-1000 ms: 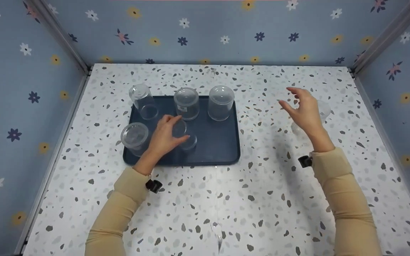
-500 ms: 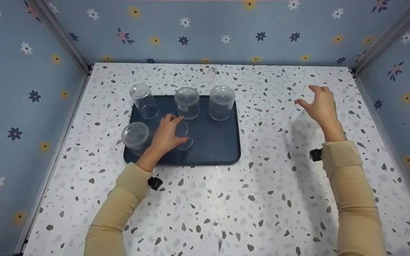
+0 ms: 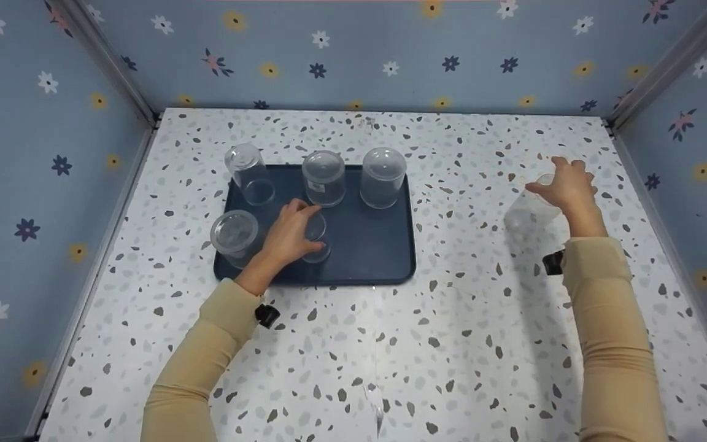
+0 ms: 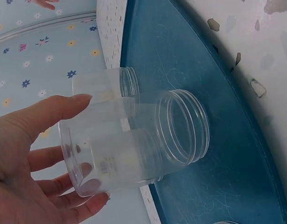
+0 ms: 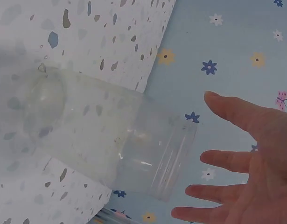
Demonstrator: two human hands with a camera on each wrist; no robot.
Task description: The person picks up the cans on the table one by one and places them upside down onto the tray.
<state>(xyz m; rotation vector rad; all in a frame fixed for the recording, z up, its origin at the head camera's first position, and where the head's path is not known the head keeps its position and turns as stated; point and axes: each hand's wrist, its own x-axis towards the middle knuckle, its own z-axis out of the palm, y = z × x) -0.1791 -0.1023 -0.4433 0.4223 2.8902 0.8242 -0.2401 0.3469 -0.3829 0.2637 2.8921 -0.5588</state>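
On the dark blue tray (image 3: 378,242), my left hand (image 3: 286,236) holds a clear plastic jar (image 4: 134,135) by its base end. That jar is upside down, its threaded mouth at the tray surface in the left wrist view. To the right of the tray, my right hand (image 3: 568,184) is over a second clear jar (image 3: 528,212) that stands mouth up on the table. In the right wrist view its fingers (image 5: 222,161) are straight and spread, with a gap between them and the threaded rim.
Around the left and back of the tray stand upturned clear jars: a tall one (image 3: 246,172) at back left, one (image 3: 234,233) at front left, a labelled one (image 3: 324,178) and another (image 3: 383,178) at the back. Flowered panels (image 3: 353,55) enclose the speckled table (image 3: 439,368).
My left hand and its jar have shifted slightly left on the tray. My right hand has moved right, then lowered over the jar at the right.
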